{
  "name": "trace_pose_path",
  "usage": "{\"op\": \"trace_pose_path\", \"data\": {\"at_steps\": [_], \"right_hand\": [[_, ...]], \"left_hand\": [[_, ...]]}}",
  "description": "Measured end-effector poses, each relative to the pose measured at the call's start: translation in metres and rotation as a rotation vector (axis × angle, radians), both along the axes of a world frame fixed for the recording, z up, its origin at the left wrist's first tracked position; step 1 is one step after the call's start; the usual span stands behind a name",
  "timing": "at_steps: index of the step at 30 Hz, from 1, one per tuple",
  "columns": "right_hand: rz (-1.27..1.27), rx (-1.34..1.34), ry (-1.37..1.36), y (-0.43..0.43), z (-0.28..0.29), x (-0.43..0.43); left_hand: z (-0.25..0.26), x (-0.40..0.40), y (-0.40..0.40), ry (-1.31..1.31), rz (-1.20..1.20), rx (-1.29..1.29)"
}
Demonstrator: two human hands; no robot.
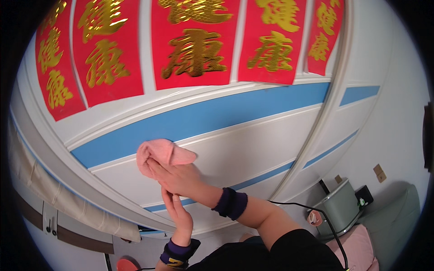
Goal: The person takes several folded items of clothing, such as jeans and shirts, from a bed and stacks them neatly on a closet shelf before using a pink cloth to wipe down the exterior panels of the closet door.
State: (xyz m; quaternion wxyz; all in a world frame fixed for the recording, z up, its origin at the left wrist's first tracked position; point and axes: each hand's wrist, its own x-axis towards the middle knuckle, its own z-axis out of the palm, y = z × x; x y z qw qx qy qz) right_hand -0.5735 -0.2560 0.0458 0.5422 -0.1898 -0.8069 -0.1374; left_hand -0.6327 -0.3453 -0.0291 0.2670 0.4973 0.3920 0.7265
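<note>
My right hand (179,178) presses a folded pink cloth (159,150) against the sliding wardrobe door (237,149), at the lower edge of its wide blue band (210,115). Part of the cloth sticks out to the right past my fingers. Just below, my left hand (179,216) is raised with its fingers extended and holds nothing. Its fingertips reach the underside of my right hand; whether they touch it I cannot tell. Both wrists wear dark purple wristbands.
Red banners (196,54) with gold writing hang on the upper door. A cream fabric cover (67,193) lies at left, above a red round container (128,264). At lower right are a grey-green nightstand (340,205), a pink pillow (356,244) and a black cable (325,216).
</note>
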Motion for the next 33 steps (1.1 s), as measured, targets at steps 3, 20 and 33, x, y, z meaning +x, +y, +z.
{"op": "trace_pose_path", "data": {"at_steps": [3, 20, 33], "right_hand": [[-0.101, -0.053, -0.012, 0.002, 0.000, 0.042], [-0.506, -0.066, 0.428, 0.058, -0.030, 0.317], [-0.517, -0.217, 0.381, 0.070, -0.050, 0.319]], "left_hand": [[-0.002, 0.028, 0.011, 0.095, -0.056, 0.006], [0.023, 0.229, 0.070, 0.579, -0.642, 0.117], [0.021, 0.231, 0.083, 0.689, -0.583, 0.141]]}}
